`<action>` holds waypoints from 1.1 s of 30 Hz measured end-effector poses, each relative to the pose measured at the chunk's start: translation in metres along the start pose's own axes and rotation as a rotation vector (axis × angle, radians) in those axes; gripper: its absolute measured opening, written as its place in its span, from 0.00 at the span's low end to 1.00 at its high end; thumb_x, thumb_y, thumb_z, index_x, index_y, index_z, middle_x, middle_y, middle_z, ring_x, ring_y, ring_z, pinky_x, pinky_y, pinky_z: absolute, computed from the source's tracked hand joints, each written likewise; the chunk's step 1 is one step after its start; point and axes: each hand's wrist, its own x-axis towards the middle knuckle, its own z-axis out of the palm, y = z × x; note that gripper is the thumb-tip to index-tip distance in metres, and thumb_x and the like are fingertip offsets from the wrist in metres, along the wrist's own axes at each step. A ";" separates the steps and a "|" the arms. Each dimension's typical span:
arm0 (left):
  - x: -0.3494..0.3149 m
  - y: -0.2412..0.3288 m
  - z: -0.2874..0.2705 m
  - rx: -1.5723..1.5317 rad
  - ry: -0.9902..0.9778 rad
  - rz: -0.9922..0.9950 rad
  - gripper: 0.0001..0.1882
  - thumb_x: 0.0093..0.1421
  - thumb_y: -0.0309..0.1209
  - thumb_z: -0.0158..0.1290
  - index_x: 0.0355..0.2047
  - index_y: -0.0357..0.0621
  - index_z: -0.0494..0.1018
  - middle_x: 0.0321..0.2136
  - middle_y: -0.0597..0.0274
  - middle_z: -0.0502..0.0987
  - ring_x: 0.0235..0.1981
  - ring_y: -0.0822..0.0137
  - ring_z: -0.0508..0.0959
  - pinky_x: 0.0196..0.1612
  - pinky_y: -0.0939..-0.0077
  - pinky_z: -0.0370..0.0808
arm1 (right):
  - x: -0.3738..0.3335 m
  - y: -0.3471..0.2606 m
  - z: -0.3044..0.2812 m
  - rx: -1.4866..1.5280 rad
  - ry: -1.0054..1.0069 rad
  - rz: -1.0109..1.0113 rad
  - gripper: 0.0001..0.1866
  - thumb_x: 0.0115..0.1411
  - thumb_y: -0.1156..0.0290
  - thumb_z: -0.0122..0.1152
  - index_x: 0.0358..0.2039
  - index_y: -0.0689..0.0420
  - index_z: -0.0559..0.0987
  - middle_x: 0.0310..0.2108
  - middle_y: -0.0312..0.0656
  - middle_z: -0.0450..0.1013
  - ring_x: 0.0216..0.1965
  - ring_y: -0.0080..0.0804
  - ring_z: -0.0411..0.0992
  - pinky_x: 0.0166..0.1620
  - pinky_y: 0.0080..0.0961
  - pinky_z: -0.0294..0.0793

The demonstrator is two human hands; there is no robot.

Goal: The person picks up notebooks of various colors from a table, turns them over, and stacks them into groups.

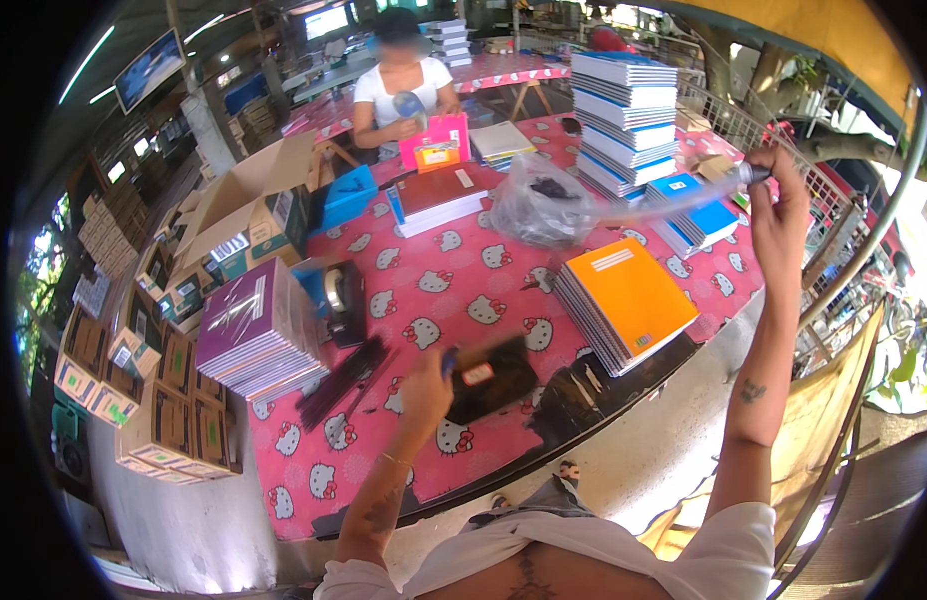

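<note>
My left hand [426,388] is closed over the table's near side, with a bit of blue at its fingers. A blurred brown edge runs from it along a flat black object [491,382] with a small red-and-white label. What the hand grips is not clear. Raised at the far right, my right hand [780,195] pinches the dark end of a long translucent strip [673,205], smeared by motion. This strip reaches back toward a crumpled clear plastic bag [538,205] with dark contents. Between my hands lies a stack of orange spiral notebooks [633,300].
Purple notebooks [253,315] in plastic, thin black strips [345,382] and a tape dispenser [341,300] stand left on the pink patterned tablecloth [453,285]. A tall notebook stack [625,120] rises behind. Across the table, a person [403,90] holds a pink item. Cardboard boxes [173,420] line the left.
</note>
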 end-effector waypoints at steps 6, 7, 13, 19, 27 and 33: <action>0.078 -0.031 0.028 0.245 0.213 -0.148 0.20 0.52 0.24 0.58 0.45 0.43 0.67 0.35 0.49 0.76 0.40 0.44 0.77 0.41 0.51 0.75 | -0.003 0.023 0.052 0.083 -0.395 -0.086 0.14 0.54 0.77 0.58 0.42 0.56 0.81 0.57 0.46 0.69 0.50 0.41 0.72 0.48 0.30 0.75; 0.084 -0.027 0.034 0.317 0.290 -0.101 0.21 0.51 0.25 0.59 0.46 0.41 0.67 0.37 0.48 0.74 0.43 0.43 0.74 0.46 0.50 0.72 | -0.029 0.037 0.076 -0.018 -0.480 -0.221 0.14 0.56 0.73 0.58 0.43 0.55 0.81 0.56 0.45 0.69 0.50 0.40 0.72 0.51 0.31 0.75; 0.055 0.057 0.050 0.115 0.409 0.013 0.22 0.53 0.27 0.59 0.48 0.38 0.67 0.46 0.44 0.69 0.48 0.41 0.70 0.51 0.49 0.69 | -0.236 0.085 0.186 -0.020 -0.983 -0.172 0.21 0.59 0.72 0.55 0.54 0.43 0.77 0.65 0.39 0.61 0.69 0.40 0.56 0.66 0.59 0.55; -0.012 0.051 0.118 0.155 0.064 -0.362 0.26 0.55 0.35 0.61 0.51 0.38 0.67 0.54 0.40 0.66 0.54 0.40 0.68 0.55 0.46 0.65 | -0.237 0.127 0.197 0.334 -0.955 -0.240 0.17 0.63 0.70 0.55 0.53 0.47 0.76 0.64 0.40 0.64 0.68 0.42 0.57 0.66 0.57 0.58; 0.045 0.189 0.158 -0.341 -0.023 0.077 0.40 0.58 0.50 0.59 0.64 0.40 0.61 0.62 0.31 0.59 0.62 0.35 0.62 0.64 0.46 0.60 | -0.227 0.158 0.203 0.564 -1.024 -0.344 0.16 0.66 0.68 0.54 0.54 0.47 0.76 0.65 0.40 0.63 0.69 0.43 0.56 0.67 0.54 0.57; 0.035 0.260 0.186 -0.224 0.059 0.204 0.37 0.61 0.49 0.56 0.64 0.40 0.63 0.64 0.22 0.50 0.63 0.27 0.58 0.62 0.40 0.61 | -0.214 0.242 0.185 0.146 -0.875 0.388 0.39 0.63 0.50 0.57 0.69 0.54 0.58 0.69 0.62 0.51 0.68 0.59 0.55 0.67 0.51 0.55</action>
